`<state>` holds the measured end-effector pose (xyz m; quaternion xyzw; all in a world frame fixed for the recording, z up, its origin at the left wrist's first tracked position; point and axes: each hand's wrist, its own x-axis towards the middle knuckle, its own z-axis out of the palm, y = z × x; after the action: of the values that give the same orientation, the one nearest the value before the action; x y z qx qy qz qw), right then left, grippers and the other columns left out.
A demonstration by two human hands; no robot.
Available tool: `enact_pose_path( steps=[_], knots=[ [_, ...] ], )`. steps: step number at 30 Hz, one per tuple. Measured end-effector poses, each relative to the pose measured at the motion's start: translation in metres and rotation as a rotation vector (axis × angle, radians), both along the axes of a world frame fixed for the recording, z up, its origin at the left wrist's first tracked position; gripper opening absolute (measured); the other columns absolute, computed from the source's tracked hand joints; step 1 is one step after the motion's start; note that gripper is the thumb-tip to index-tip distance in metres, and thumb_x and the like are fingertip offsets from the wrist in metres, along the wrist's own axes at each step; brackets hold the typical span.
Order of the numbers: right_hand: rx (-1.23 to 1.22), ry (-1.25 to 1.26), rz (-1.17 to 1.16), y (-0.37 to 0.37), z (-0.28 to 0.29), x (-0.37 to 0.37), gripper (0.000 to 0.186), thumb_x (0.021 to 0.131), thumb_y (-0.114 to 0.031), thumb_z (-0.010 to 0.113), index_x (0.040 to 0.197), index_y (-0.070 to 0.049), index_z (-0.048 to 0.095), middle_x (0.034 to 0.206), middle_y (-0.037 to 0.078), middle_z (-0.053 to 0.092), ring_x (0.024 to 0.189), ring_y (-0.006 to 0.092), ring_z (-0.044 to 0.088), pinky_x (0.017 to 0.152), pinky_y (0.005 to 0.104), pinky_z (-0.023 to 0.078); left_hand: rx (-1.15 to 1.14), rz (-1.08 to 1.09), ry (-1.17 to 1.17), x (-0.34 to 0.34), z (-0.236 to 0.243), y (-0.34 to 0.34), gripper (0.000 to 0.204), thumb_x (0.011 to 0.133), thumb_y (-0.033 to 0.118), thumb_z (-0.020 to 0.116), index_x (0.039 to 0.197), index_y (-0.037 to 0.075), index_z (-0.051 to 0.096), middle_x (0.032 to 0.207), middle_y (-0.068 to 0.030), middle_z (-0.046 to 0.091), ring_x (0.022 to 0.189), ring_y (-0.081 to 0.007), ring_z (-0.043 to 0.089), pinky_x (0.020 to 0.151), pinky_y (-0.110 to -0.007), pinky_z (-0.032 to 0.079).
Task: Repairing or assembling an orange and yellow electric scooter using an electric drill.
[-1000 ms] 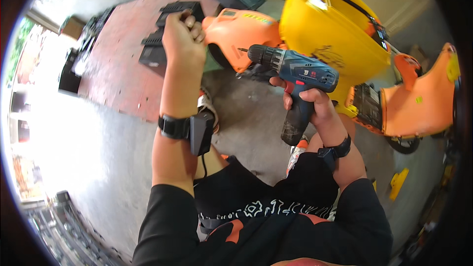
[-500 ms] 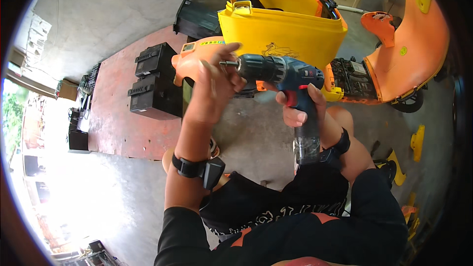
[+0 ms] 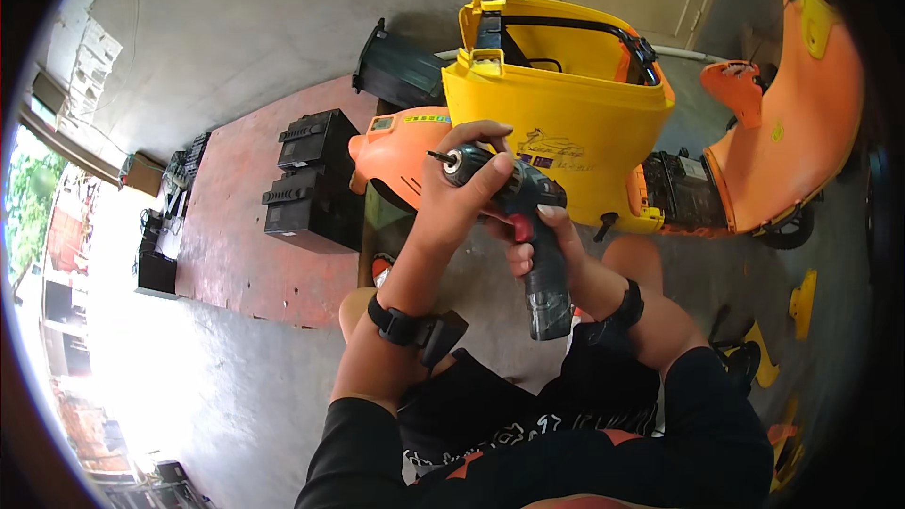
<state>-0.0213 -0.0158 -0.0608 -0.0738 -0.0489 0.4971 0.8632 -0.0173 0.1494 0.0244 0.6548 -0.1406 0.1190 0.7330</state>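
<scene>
I hold a dark blue cordless drill (image 3: pixel 545 273) in front of me, its nose toward the left. My right hand (image 3: pixel 556 250) is closed round its grip, with fingers near the red trigger (image 3: pixel 520 227). Across the drill's front, my left hand (image 3: pixel 462 190) wraps the black chuck (image 3: pixel 465 164), thumb on the near side. From the chuck's nose a short dark bit (image 3: pixel 439 157) sticks out. Just beyond the drill stands a big yellow plastic body shell (image 3: pixel 556 85) with an open top.
An orange-and-yellow scooter (image 3: pixel 787 146) with exposed black inner parts extends to the right. To the left, two black battery-like boxes (image 3: pixel 316 226) sit on a reddish board (image 3: pixel 236 254). A yellow plastic piece (image 3: pixel 802 303) lies on the floor at right.
My left hand has gone from reaching at the bit with raised fingers to gripping the chuck. The drill has shifted left and turned slightly. The view has tilted a little.
</scene>
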Motion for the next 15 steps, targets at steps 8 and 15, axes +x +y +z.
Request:
enact_pose_path(
  steps=[8, 15],
  knots=[
    [0.418, 0.224, 0.227, 0.01, -0.01, -0.013, 0.037, 0.083, -0.021, 0.057, 0.116, -0.004, 0.053, 0.094, 0.001, 0.06, 0.064, 0.0101, 0.053, 0.069, 0.0281, 0.044, -0.122, -0.096, -0.158, 0.003, -0.01, 0.001, 0.038, 0.084, 0.02, 0.07, 0.112, -0.001, 0.056, 0.086, -0.008, 0.063, 0.08, -0.0145, 0.061, 0.074, -0.028, 0.049],
    [0.381, 0.204, 0.192, 0.017, -0.013, -0.006, 0.038, 0.084, -0.021, 0.056, 0.12, -0.008, 0.051, 0.089, -0.001, 0.061, 0.062, 0.0099, 0.054, 0.068, 0.0282, 0.043, -0.21, 0.152, 0.025, 0.002, -0.009, -0.01, 0.015, 0.084, 0.01, 0.068, 0.089, 0.002, 0.057, 0.081, -0.0058, 0.061, 0.073, -0.0106, 0.059, 0.067, -0.024, 0.048]
  ],
)
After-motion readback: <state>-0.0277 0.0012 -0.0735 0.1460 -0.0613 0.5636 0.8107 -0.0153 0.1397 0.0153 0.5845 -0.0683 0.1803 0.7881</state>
